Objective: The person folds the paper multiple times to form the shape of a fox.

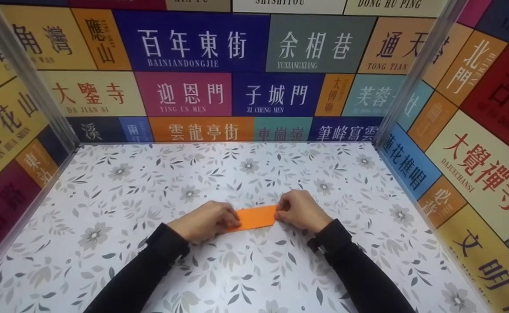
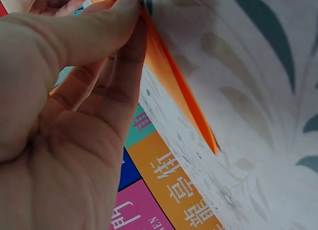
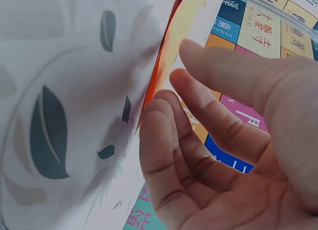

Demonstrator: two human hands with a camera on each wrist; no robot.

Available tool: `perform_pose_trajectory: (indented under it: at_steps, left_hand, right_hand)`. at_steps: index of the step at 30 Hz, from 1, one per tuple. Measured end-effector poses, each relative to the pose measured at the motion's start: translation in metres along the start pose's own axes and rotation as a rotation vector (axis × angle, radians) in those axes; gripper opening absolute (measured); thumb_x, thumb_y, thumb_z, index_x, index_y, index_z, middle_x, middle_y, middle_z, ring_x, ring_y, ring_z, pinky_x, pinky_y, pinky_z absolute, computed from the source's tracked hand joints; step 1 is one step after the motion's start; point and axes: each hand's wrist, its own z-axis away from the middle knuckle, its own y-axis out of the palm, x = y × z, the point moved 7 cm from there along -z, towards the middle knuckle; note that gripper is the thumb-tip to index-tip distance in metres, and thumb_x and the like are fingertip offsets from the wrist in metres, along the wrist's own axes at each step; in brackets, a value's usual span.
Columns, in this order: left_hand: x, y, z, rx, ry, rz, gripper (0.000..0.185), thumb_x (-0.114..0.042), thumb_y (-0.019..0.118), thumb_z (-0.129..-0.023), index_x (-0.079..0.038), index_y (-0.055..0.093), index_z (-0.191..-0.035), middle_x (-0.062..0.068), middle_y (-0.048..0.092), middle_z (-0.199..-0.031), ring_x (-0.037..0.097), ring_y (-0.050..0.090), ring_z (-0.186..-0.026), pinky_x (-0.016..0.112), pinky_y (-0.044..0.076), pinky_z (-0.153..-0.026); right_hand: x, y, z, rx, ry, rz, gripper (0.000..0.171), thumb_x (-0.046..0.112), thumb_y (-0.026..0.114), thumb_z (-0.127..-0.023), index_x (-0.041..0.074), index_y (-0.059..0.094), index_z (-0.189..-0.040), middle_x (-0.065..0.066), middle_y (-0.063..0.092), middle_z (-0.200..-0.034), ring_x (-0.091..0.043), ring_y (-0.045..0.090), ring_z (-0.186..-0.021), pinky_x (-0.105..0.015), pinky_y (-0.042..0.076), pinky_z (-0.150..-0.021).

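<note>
A folded strip of orange paper point(image 1: 256, 217) lies on the table between the two hands. My left hand point(image 1: 213, 221) pinches its left end, the thumb on the near side and the fingers bent behind. In the left wrist view the orange paper point(image 2: 171, 73) shows two layers parted along one long edge. At the strip's right end is my right hand point(image 1: 302, 211), its fingers loosely bent. In the right wrist view the thumb and fingertips point(image 3: 154, 123) are at the paper's edge point(image 3: 166, 56), with a gap between thumb and fingers.
A white tabletop point(image 1: 150, 269) with a grey flower and leaf print spreads around the hands. Upright panels point(image 1: 184, 93) of coloured blocks with printed characters close off the back and both sides. Clear strips point(image 1: 424, 56) run down the corners.
</note>
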Motion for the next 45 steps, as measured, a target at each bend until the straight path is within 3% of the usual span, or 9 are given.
perform_pose_trajectory:
  at_steps: [5, 10, 13, 19, 24, 28, 36, 45]
  left_hand:
    - [-0.001, -0.004, -0.005, 0.001, -0.008, 0.005, 0.035, 0.005, 0.077, -0.084, -0.011, 0.078, -0.114, 0.002, 0.07, -0.112, 0.017, 0.067, -0.097, 0.028, 0.055, -0.086]
    - [-0.002, -0.005, -0.011, -0.054, -0.012, 0.023, 0.021, -0.007, 0.079, -0.087, -0.01, 0.079, -0.108, 0.002, 0.073, -0.103, 0.015, 0.067, -0.098, 0.029, 0.053, -0.089]
    - [0.0, -0.006, -0.014, -0.099, -0.046, 0.046, 0.018, -0.009, 0.08, -0.087, -0.01, 0.079, -0.104, 0.001, 0.073, -0.099, 0.013, 0.067, -0.095, 0.029, 0.054, -0.087]
    - [0.006, -0.011, -0.026, -0.178, -0.126, 0.055, 0.012, -0.011, 0.082, -0.085, -0.012, 0.079, -0.097, -0.001, 0.073, -0.091, 0.01, 0.064, -0.077, 0.027, 0.054, -0.071]
    - [0.015, -0.013, -0.039, -0.211, -0.204, 0.007, 0.012, -0.014, 0.084, -0.083, -0.012, 0.079, -0.094, 0.001, 0.073, -0.089, 0.015, 0.067, -0.081, 0.029, 0.054, -0.075]
    - [0.024, -0.01, -0.047, -0.189, -0.294, -0.011, 0.018, -0.019, 0.086, -0.081, -0.01, 0.077, -0.093, 0.003, 0.072, -0.088, 0.019, 0.066, -0.081, 0.033, 0.053, -0.078]
    - [0.04, -0.001, -0.053, -0.049, -0.463, 0.041, 0.034, -0.026, 0.089, -0.078, -0.008, 0.071, -0.1, -0.002, 0.065, -0.082, 0.016, 0.061, -0.076, 0.034, 0.052, -0.074]
    - [0.039, -0.003, -0.054, -0.043, -0.405, 0.101, 0.022, -0.023, 0.088, -0.08, -0.01, 0.072, -0.088, -0.002, 0.066, -0.075, 0.015, 0.061, -0.067, 0.033, 0.052, -0.067]
  right_hand:
    - [0.006, -0.003, -0.001, -0.017, -0.031, -0.024, 0.012, 0.017, 0.085, -0.081, 0.015, 0.077, -0.089, 0.01, 0.069, -0.079, -0.011, 0.063, -0.074, -0.032, 0.054, -0.073]
    - [0.019, 0.001, 0.001, -0.014, -0.101, -0.009, 0.013, 0.021, 0.085, -0.082, 0.017, 0.077, -0.092, 0.006, 0.069, -0.084, -0.012, 0.063, -0.078, -0.031, 0.053, -0.073]
    - [0.027, 0.007, 0.002, 0.001, -0.133, 0.004, 0.014, 0.024, 0.086, -0.082, 0.018, 0.077, -0.091, 0.005, 0.068, -0.086, -0.014, 0.063, -0.079, -0.031, 0.052, -0.073]
    - [0.035, 0.019, 0.004, 0.012, -0.195, 0.038, 0.012, 0.022, 0.087, -0.081, 0.019, 0.077, -0.087, 0.008, 0.067, -0.081, -0.011, 0.061, -0.076, -0.031, 0.051, -0.072]
    - [0.036, 0.023, 0.007, 0.006, -0.219, 0.04, 0.011, 0.021, 0.087, -0.08, 0.019, 0.078, -0.086, 0.008, 0.066, -0.078, -0.011, 0.059, -0.074, -0.03, 0.05, -0.07]
    - [0.035, 0.026, 0.008, 0.017, -0.223, 0.021, 0.01, 0.02, 0.087, -0.081, 0.019, 0.079, -0.087, 0.009, 0.067, -0.077, -0.01, 0.06, -0.073, -0.03, 0.052, -0.068]
    - [0.036, 0.031, 0.008, 0.048, -0.22, -0.013, 0.009, 0.018, 0.086, -0.082, 0.019, 0.079, -0.087, 0.01, 0.07, -0.076, -0.007, 0.062, -0.071, -0.028, 0.052, -0.068]
    - [0.039, 0.025, 0.008, 0.003, -0.253, 0.039, 0.009, 0.019, 0.086, -0.08, 0.021, 0.077, -0.081, 0.013, 0.066, -0.069, -0.008, 0.059, -0.068, -0.029, 0.049, -0.065]
